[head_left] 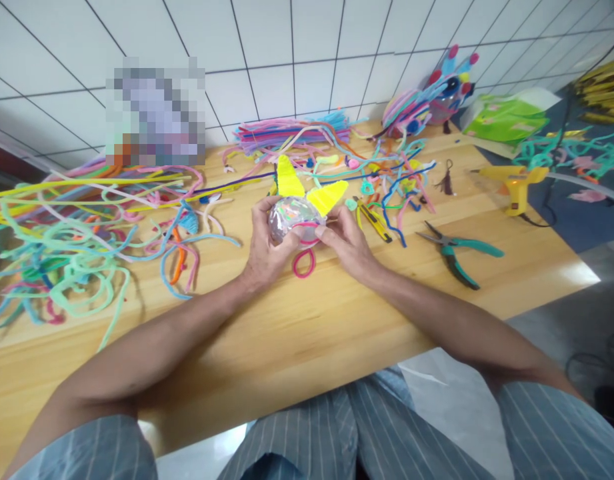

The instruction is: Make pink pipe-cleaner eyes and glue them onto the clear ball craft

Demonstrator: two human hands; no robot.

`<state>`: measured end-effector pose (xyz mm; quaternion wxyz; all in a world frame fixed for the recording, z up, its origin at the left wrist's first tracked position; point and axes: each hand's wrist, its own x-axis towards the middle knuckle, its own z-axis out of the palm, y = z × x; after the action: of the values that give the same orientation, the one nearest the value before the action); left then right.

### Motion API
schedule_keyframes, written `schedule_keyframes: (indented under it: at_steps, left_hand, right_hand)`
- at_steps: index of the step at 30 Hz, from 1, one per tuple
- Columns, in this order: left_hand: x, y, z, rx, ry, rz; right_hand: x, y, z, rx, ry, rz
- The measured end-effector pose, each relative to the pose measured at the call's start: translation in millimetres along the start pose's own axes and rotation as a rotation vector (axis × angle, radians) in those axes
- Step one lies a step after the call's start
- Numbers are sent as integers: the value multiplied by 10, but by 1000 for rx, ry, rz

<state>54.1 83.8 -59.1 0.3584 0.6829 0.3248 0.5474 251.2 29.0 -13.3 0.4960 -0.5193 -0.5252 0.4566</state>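
My left hand (267,248) is wrapped round a clear ball (288,220) with coloured pipe cleaners inside and two yellow fuzzy ears (307,188) on top. My right hand (347,243) pinches a pink pipe cleaner (303,261) against the ball's right side; the pink strand loops down below the ball onto the wooden table (297,333). Both hands meet over the middle of the table.
Loose pipe cleaners (81,247) in several colours spread over the left and back. Green-handled pliers (457,253) and a yellow knife (374,220) lie to the right. A yellow glue gun (517,187) stands far right, a finished pipe-cleaner figure (431,93) at the back.
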Motion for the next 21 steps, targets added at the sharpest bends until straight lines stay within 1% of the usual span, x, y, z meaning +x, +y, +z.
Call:
schedule_keyframes:
  at_steps: [8,12,21]
  left_hand:
    - [-3,2,17,-53,-7,-2]
    - [-24,13,40,-44,0,13]
    - [-36,4,32,-60,-50,1]
  right_hand:
    - [-12,7,6,47,-8,11]
    - [-22,-3,8,22,-10,-5]
    - [-20,-5,5,22,-2,0]
